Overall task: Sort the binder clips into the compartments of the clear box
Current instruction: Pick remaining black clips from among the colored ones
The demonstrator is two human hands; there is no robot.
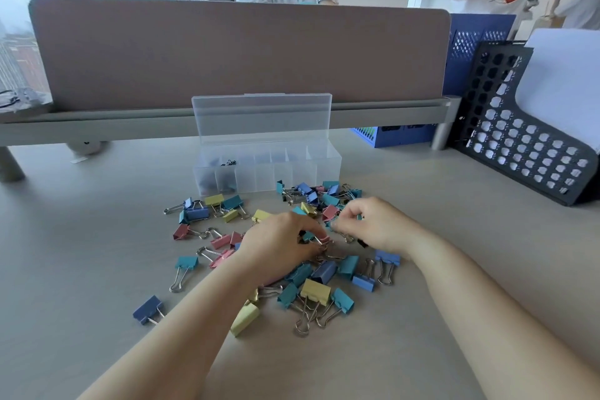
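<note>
Several binder clips (316, 292) in blue, teal, yellow and pink lie scattered on the desk in front of the clear box (328, 166). The box stands with its lid up, and small black clips (228, 163) sit in its left compartments. My left hand (279, 245) lies in the middle of the pile, its fingers curled round small clips, one of them pink (323, 240). My right hand (376, 224) is just to its right, fingers pinching a small teal clip (332, 224) above the pile.
A brown divider panel (240, 52) runs along the back of the desk (454, 269). A black perforated file rack (519, 127) holding white paper stands at the right. Two people stand behind the divider.
</note>
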